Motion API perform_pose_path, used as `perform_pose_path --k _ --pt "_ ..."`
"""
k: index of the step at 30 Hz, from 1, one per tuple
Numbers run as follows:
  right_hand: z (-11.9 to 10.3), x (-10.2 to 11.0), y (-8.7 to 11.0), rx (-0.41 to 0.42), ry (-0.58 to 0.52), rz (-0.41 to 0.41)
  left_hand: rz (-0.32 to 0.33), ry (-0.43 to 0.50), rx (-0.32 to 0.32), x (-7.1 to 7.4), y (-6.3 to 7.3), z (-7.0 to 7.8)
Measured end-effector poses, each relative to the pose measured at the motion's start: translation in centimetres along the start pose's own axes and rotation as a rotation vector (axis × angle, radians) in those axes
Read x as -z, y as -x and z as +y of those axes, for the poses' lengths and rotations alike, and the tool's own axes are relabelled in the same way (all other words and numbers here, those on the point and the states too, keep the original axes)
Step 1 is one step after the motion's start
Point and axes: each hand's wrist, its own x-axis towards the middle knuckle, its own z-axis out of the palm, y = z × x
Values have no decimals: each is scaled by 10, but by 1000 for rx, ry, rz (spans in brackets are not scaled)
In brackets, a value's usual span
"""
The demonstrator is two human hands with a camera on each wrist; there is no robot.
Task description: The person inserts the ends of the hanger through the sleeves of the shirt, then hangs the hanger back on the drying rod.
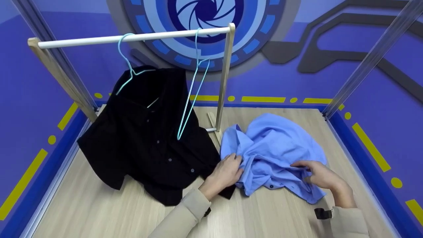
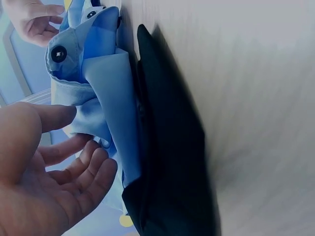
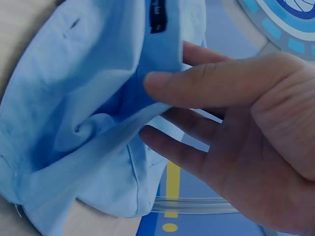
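Note:
A crumpled blue shirt [image 1: 277, 145] with dark buttons lies on the wooden table. At its left side is my left hand [image 1: 226, 170]; in the left wrist view the thumb and loosely bent fingers [image 2: 74, 167] touch the cloth, with a gap between thumb and forefinger. My right hand [image 1: 322, 175] pinches the shirt's edge on the right. The right wrist view shows the thumb in front of the cloth near a dark label [image 3: 158, 17], with the forefinger partly hidden behind it.
A black buttoned shirt [image 1: 148, 142] hangs on a light-blue hanger [image 1: 130, 62] at the left, its hem spread over the table. A bare hanger [image 1: 191, 99] hangs beside it on the rack's white rail [image 1: 158, 35]. Blue walls enclose the table.

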Motion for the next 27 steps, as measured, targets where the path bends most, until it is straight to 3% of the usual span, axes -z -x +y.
perform_pose_path --k 5,15,18,27 --pt "2 -3 -2 -32 -9 19 48 27 -35 -1 -1 1" --pt "1 -4 -9 -4 14 97 59 32 -113 -2 -3 0" --pt "1 -7 -11 17 42 167 67 34 -137 -2 -4 0" --pt "-10 -3 -14 98 176 524 112 69 -169 1 -9 0"
